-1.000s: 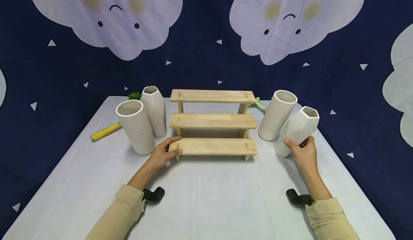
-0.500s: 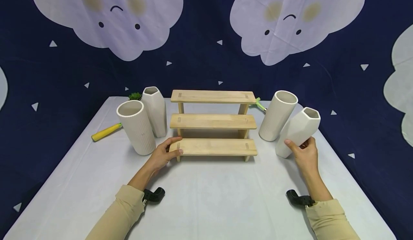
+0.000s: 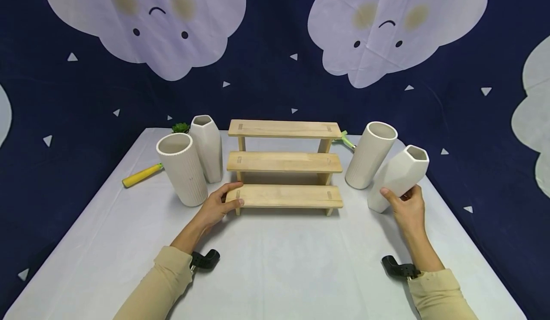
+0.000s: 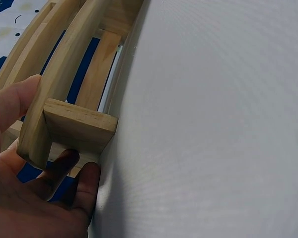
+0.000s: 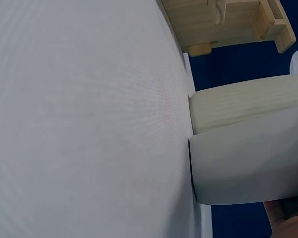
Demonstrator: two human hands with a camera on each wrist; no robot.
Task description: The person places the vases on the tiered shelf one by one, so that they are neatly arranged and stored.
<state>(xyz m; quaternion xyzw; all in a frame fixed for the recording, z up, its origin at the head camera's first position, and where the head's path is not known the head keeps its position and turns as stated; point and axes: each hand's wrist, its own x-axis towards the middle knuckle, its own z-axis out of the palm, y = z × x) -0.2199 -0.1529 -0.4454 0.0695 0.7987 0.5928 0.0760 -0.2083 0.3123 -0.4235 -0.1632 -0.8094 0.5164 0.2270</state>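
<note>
At the middle of the table stands a three-step wooden display shelf (image 3: 283,196). My left hand (image 3: 213,209) grips the left end of its lowest step; in the left wrist view the thumb lies on the board and the fingers curl beneath. My right hand (image 3: 408,210) holds a white faceted vase (image 3: 396,179) low on its side. That vase stands tilted to the right in the head view. Just behind it is a white ribbed cylindrical vase (image 3: 370,155). In the right wrist view the faceted vase (image 5: 248,158) hides most of my fingers.
Left of the shelf stand another ribbed vase (image 3: 182,172) and another faceted vase (image 3: 207,148). A yellow-handled tool (image 3: 142,176) lies beside them, with a green plant (image 3: 180,128) behind. A light green tool (image 3: 345,140) shows behind the shelf's right side.
The faceted vase and my right hand have shifted very slightly to the right and toward me. My left hand and the shelf look unmoved.
</note>
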